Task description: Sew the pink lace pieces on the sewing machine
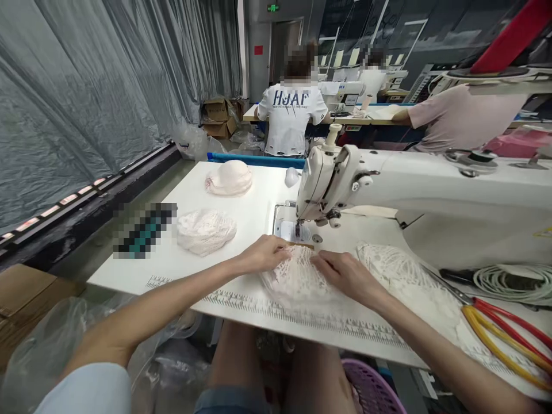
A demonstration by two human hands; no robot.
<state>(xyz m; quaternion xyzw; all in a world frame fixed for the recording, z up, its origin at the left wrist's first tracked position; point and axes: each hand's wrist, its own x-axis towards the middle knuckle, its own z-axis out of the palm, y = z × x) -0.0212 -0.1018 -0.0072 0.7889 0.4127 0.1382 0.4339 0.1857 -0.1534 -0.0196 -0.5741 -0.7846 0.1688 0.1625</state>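
Note:
A white lace piece (297,282) lies at the front of the sewing machine (328,184), just before its needle and presser foot. Fingers of my left hand (269,253) are closed on the lace's upper left edge. On the opposite side, my right hand (345,273) pinches the upper right edge. A narrow brownish strip (302,246) shows along the top of the lace, near the needle plate. To the right of my right hand, more white lace fabric (401,276) is spread on the table.
Left of the machine sit a pale pink rounded piece (230,178) and a bunched white lace piece (206,231). Scissors with red and yellow handles (504,328) lie at right, near a coiled cable (513,282). A purple basket (373,388) stands below. Co-workers sit beyond.

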